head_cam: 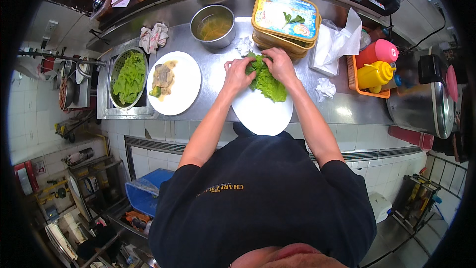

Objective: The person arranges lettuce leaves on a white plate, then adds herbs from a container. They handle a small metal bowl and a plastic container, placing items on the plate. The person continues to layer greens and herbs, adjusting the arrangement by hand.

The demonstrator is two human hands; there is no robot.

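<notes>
My left hand (pixel 240 72) pinches dark green herb leaves (pixel 256 64) at the far rim of a white plate (pixel 262 119). Opposite it, my right hand (pixel 279 65) has its fingers on the upper part of a frilly lettuce leaf (pixel 271 85), which lies across that plate. The herb leaves rest against the top of the lettuce, between both hands. The plate's near edge reaches past the counter's front edge, close to my dark shirt. My fingers partly hide where each leaf is gripped.
Left stand a plate (pixel 186 82) with sauced food and a colander (pixel 112 85) of lettuce. Behind are a metal pot (pixel 212 42) of liquid and stacked plastic tubs (pixel 284 11) with a sprig on top. Right are napkins (pixel 327 57), an orange basket (pixel 353 74) of bottles and a large cooker (pixel 420 108).
</notes>
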